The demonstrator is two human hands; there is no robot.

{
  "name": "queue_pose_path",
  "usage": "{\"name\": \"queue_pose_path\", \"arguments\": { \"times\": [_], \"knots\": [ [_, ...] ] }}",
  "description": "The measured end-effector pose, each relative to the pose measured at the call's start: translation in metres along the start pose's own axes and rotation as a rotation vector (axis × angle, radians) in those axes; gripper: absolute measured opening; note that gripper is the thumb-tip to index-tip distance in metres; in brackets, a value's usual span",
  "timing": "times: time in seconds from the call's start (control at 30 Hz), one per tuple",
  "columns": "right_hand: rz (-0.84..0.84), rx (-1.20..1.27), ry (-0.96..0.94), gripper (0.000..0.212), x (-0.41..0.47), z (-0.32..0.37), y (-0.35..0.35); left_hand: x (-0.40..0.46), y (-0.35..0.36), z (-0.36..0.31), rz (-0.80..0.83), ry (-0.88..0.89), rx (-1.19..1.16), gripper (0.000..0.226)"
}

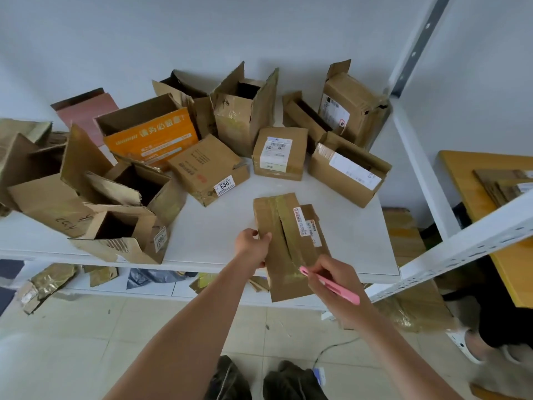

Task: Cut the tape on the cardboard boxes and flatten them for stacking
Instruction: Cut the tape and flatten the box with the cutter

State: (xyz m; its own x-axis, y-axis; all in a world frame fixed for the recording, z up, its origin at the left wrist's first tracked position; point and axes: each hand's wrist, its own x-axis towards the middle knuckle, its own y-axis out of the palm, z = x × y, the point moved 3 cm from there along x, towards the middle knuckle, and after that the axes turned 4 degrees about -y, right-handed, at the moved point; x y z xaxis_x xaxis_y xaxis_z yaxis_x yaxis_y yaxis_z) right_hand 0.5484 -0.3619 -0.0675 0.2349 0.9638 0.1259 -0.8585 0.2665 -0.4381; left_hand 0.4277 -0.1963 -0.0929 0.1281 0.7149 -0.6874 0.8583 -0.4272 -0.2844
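Fingers (264, 238) of left hand (252, 243) clamped on box (284, 243) at shelf (202, 226) edge, right hand (331, 280) curled round cutter (331, 285) at tape (288, 223) seam; cutting judged underway, flattening required next.

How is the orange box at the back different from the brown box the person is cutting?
The orange box stands with its top flaps open; the brown box has its taped seam only partly split. The orange box carries big white printed lettering; the brown box is plain with small labels. The left hand grips only the brown box, and the right hand holds a pink cutter to it. Both are cardboard.
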Motion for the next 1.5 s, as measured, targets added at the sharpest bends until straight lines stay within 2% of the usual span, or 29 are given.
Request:
{"name": "queue_pose_path", "arguments": {
  "times": [0.2,0.27,0.33,0.4,0.47,0.53,0.63,0.7,0.83,0.93,1.07,1.13,1.3,1.5],
  "knots": [
    [-0.071,-0.044,0.017,0.016,-0.021,0.0,-0.017,-0.005,0.009,-0.009,-0.074,0.008,-0.028,0.047],
    [-0.216,-0.013,0.01,0.015,-0.028,-0.003,-0.024,-0.007,0.011,-0.013,-0.1,0.011,-0.087,0.05],
    [-0.413,0.064,-0.008,0.006,-0.032,-0.005,-0.031,-0.007,0.013,-0.017,-0.12,0.06,-0.032,0.062],
    [-0.573,0.177,0.03,0.009,-0.028,-0.009,-0.031,-0.006,0.017,-0.022,-0.169,0.23,0.303,0.066],
    [-0.7,0.269,0.094,0.016,-0.019,-0.015,-0.024,-0.005,0.019,-0.025,-0.235,0.463,0.675,0.055],
    [-0.767,0.338,0.136,0.015,-0.009,-0.021,-0.01,-0.001,0.019,-0.025,-0.24,0.594,0.881,0.047],
    [-0.821,0.475,0.235,0.015,0.006,-0.033,0.012,0.005,0.015,-0.022,-0.211,0.644,0.993,0.049],
    [-0.851,0.508,0.273,0.013,0.017,-0.039,0.019,0.007,0.009,-0.019,-0.248,0.662,1.016,0.052],
    [-0.861,0.51,0.259,0.011,0.044,-0.04,0.015,0.003,-0.003,-0.007,-0.301,0.676,1.051,0.062],
    [-0.867,0.546,0.273,0.015,0.053,-0.045,0.008,0.004,-0.008,-0.003,-0.209,0.609,1.075,0.082],
    [-0.844,0.737,0.311,0.02,0.041,-0.059,-0.001,0.004,-0.007,-0.013,-0.116,0.531,1.222,0.117],
    [-0.823,0.816,0.328,0.022,0.034,-0.06,-0.002,0.004,-0.007,-0.016,-0.106,0.522,1.25,0.125],
    [-0.825,0.86,0.296,0.012,0.027,-0.054,0.004,0.007,-0.004,-0.024,-0.067,0.516,1.332,0.106],
    [-0.838,0.805,0.287,0.01,0.025,-0.057,0.008,0.01,-0.006,-0.032,-0.033,0.494,1.383,0.101]
  ]
}}
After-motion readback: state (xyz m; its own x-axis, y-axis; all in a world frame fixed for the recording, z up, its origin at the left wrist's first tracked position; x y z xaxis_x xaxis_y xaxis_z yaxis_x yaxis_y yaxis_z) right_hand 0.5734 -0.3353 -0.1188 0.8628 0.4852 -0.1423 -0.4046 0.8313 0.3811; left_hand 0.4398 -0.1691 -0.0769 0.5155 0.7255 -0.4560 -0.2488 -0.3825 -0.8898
